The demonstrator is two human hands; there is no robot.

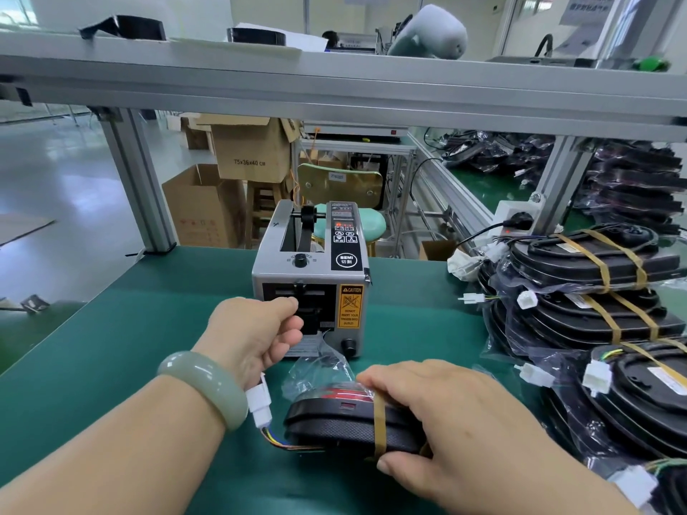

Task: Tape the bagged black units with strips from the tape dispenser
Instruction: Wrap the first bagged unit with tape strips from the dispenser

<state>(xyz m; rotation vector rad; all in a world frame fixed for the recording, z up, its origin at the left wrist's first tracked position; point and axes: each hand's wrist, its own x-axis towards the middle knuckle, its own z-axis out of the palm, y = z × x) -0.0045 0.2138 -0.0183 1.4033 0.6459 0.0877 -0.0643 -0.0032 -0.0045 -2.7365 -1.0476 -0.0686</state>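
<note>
Right hand [446,414] grip clasps the bagged unit [334,421]; left hand [256,332] pinched at the dispenser [312,276].

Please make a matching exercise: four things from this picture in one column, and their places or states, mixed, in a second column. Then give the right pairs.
1. left hand
2. right hand
3. tape dispenser
4. stacked taped units

A. resting on the bagged unit
B. at the table's right side
C. at the dispenser's outlet
D. standing mid-table, behind the hands

Pairs: 1-C, 2-A, 3-D, 4-B
</note>
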